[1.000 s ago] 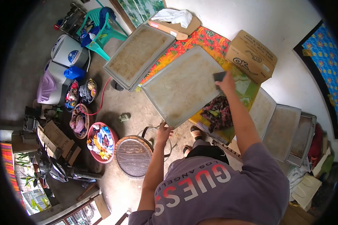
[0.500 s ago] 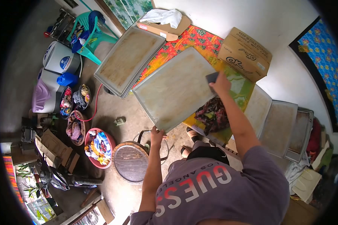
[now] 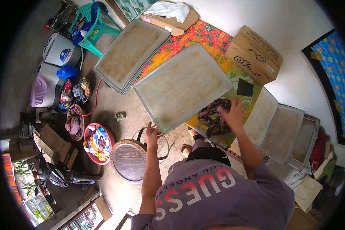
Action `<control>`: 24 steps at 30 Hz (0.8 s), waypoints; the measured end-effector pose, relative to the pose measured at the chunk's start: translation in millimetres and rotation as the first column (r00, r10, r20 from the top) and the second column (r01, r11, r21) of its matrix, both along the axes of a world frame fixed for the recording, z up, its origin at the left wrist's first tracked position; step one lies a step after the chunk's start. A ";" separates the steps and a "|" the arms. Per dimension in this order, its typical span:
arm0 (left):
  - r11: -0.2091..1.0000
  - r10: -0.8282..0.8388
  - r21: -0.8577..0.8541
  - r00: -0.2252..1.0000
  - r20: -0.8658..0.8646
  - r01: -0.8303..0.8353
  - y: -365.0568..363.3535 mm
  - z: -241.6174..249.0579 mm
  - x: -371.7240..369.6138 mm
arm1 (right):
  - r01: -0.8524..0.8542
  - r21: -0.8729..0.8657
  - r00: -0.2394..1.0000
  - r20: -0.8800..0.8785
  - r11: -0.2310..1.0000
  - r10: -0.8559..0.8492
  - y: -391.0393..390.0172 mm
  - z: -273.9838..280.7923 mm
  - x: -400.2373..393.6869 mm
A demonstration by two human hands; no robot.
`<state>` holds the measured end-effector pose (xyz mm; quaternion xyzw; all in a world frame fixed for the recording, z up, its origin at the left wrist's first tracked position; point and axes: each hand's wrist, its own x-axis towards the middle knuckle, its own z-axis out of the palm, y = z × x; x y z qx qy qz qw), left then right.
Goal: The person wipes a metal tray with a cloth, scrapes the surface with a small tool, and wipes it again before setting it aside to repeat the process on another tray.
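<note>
A large grey metal tray (image 3: 184, 86) with brownish stains lies on the table with the red and yellow floral cover (image 3: 203, 34). My left hand (image 3: 152, 135) is at the tray's near left corner, its fingers apart beside the edge. Over a crumpled dark patterned cloth (image 3: 212, 119) is my right hand (image 3: 232, 113), fingers spread and slightly blurred, holding nothing. A dark square pad (image 3: 245, 87) rests on the cover to the right of the tray.
Stacked trays (image 3: 132, 53) sit at the table's left end; more trays (image 3: 281, 134) stand at right. A cardboard box (image 3: 253, 55) is at the back. A round stool (image 3: 129, 161) and a red basin of clothes (image 3: 108, 134) are on the floor.
My right hand has let go of the dark pad, which now lies on the cover, and moved down to the cloth. My left hand's fingers have loosened at the tray's corner.
</note>
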<state>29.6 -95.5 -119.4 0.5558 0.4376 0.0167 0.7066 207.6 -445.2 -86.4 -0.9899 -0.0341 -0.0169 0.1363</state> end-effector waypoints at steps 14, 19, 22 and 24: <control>0.993 -0.058 -0.104 0.998 -0.035 0.054 -4.2 2.8 7.0 | -0.029 0.434 1.000 0.006 0.901 0.029 20.1 12.1 136.2; 0.985 -0.051 -0.165 0.998 -0.022 0.047 -5.9 3.8 6.0 | -0.209 0.146 0.915 0.377 0.967 0.141 70.2 -64.8 92.1; 0.971 -0.065 -0.229 0.998 0.013 0.067 -4.7 13.7 9.5 | -0.479 0.329 0.878 0.208 0.814 0.432 135.0 -53.2 -3.2; 0.941 -0.024 -0.335 0.999 0.043 0.037 -0.3 7.3 3.6 | -0.598 0.411 0.800 0.261 0.688 0.540 178.1 -51.0 -61.4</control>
